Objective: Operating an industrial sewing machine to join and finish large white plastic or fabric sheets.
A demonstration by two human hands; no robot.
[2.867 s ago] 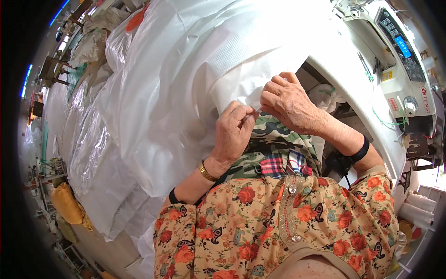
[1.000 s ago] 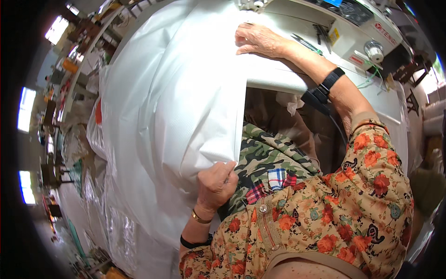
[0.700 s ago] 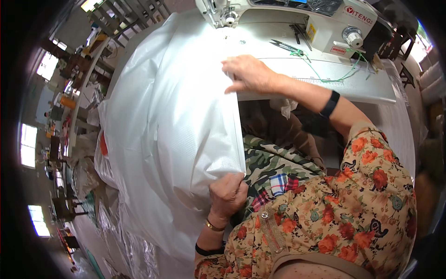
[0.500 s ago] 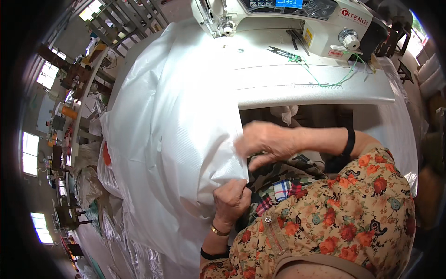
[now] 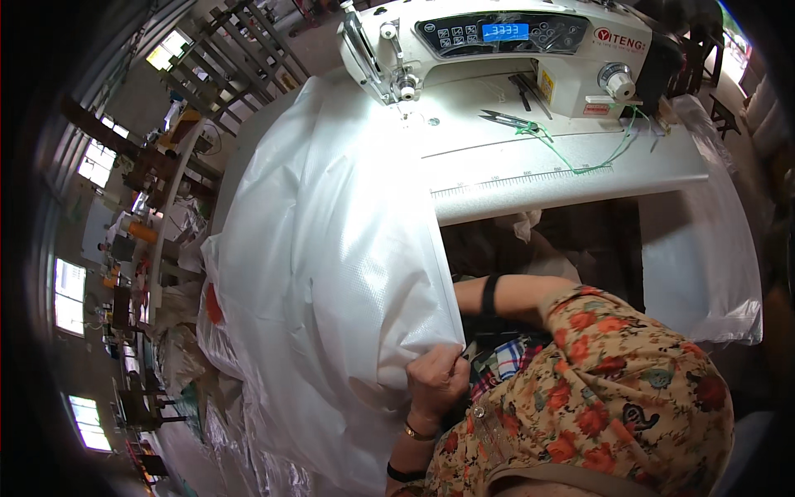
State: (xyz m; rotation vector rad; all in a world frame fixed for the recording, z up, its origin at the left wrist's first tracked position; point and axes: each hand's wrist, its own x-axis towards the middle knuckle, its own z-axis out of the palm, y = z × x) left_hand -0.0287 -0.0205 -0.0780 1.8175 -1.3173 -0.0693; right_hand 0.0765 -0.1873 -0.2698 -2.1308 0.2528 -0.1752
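The white sheet (image 5: 331,248) spreads across the centre of the frame, its upper part on the bench (image 5: 571,176) beside the machine (image 5: 497,58). At lower centre, the left hand (image 5: 436,383) has its fingers (image 5: 453,361) curled closed on the sheet's edge. The right forearm (image 5: 526,295) passes behind that edge, hiding the right hand; its fingers' state cannot be told. Snips (image 5: 507,121) and green thread (image 5: 556,157) lie at upper right of centre.

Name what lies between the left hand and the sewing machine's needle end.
The head view shows the white sheet spanning from the left hand toward the needle end.
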